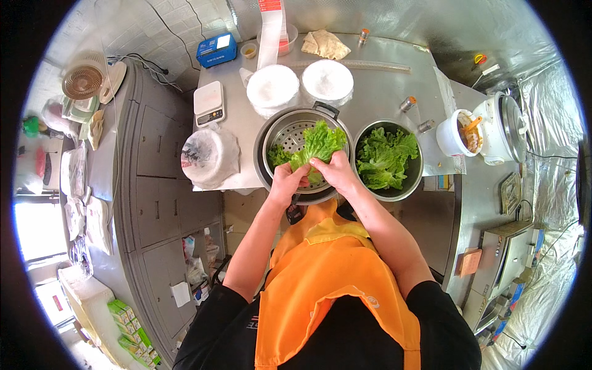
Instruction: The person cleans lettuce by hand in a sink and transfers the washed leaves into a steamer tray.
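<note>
My left hand (290, 181) and my right hand (334, 168) pinch one green lettuce leaf (319, 142) between them, its frilled end fanning upward. Both hands are over a perforated metal strainer (277, 132) that sits inside a larger metal pot (260, 159) with a dark handle. More lettuce pieces (279, 155) lie at the left inside the strainer, partly hidden by the held leaf. Close on the right, a steel bowl (418, 173) holds a heap of loose lettuce leaves (386, 157).
Behind the pot stand two stacks of white bowls (273, 88) in plastic wrap. A digital kitchen scale (209, 102) and a plastic-wrapped stack (203, 157) are at left. Shakers (408, 103), a white tub (446, 134) with an orange-handled utensil, and a rice cooker (497, 125) stand at right.
</note>
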`<state>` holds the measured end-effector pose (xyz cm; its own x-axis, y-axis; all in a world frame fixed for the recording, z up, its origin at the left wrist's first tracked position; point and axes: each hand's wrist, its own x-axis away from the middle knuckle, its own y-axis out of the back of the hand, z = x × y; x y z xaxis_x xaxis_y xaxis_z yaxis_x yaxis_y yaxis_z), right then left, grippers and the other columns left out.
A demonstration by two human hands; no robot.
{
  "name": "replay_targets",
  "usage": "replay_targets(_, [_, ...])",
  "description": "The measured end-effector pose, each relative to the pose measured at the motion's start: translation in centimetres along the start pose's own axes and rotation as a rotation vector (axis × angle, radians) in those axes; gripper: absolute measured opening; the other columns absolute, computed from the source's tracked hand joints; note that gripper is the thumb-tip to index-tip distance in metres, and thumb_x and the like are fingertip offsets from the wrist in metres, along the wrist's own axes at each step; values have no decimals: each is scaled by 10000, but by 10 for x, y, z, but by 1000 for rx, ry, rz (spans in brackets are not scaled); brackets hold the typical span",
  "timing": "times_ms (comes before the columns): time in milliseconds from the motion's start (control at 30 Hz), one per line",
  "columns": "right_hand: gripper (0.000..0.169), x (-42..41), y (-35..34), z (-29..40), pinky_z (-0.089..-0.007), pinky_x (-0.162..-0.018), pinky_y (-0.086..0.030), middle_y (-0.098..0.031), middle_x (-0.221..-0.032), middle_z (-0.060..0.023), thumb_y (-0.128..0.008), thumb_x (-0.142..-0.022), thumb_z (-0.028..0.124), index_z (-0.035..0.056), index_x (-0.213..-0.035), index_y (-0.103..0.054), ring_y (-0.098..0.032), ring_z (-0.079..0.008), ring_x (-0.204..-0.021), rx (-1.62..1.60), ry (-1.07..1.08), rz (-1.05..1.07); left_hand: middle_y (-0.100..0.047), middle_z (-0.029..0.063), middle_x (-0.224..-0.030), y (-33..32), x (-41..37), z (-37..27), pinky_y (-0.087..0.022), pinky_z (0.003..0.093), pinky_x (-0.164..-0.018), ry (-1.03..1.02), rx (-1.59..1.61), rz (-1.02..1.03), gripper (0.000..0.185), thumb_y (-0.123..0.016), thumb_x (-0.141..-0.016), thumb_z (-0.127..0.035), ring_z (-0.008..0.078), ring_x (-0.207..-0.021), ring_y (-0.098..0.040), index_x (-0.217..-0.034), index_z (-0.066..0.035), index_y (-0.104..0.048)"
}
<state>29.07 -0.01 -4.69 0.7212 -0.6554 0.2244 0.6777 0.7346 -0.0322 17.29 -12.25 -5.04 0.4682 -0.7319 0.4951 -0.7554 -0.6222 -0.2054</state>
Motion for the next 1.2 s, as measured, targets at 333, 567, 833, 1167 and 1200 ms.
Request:
replay_targets(333, [202,-2,6,-8,-281,-685,-529,-713,-997,-31,-736,-922,116,27,-1100,-694,-650,-114,-835,-276,-86,-128,-614,-5,-672,-6,0,2,-411,265,-540,-107,-247,-66,222,-734,-925,-189,82,-594,-530,-804,-16,-664])
replay_targets(567, [205,-1,7,0,-257,-661,-512,-719,-1003,-26,-757,-911,149,31,-1071,-706,-645,-98,-798,-592,-183,-177,-597,-21,-676,-1,-4,12,-404,258,-541,-200,-310,-67,243,-759,-917,-216,74,-588,-503,-811,-16,-671])
replay_targets(833, [194,-4,13,6,-231,-650,-473,-709,-976,-15,-743,-914,118,6,-1067,-698,-614,-71,-777,-321,-34,-36,-702,52,-986,-19,3,-16,-561,299,-742,79,383,50,303,-752,-919,-168,151,-825,-677,-1133,21,-651])
replay_targets(1167, [233,-3,16,-12,-309,-748,-517,-703,-1040,-33,-724,-915,123,38,-1124,-665,-659,-139,-876,-530,-264,-57,-713,80,-1047,-23,-23,3,-599,333,-759,-31,541,35,166,-716,-930,-72,186,-895,-710,-1083,-42,-657])
replay_targets(1200, [245,-1,14,-10,-318,-771,-524,-697,-1066,-38,-717,-918,119,36,-1141,-657,-661,-148,-903,-573,-282,-69,-714,82,-1050,-24,-22,4,-599,332,-761,-34,555,35,172,-713,-931,-68,187,-898,-710,-1091,-38,-657])
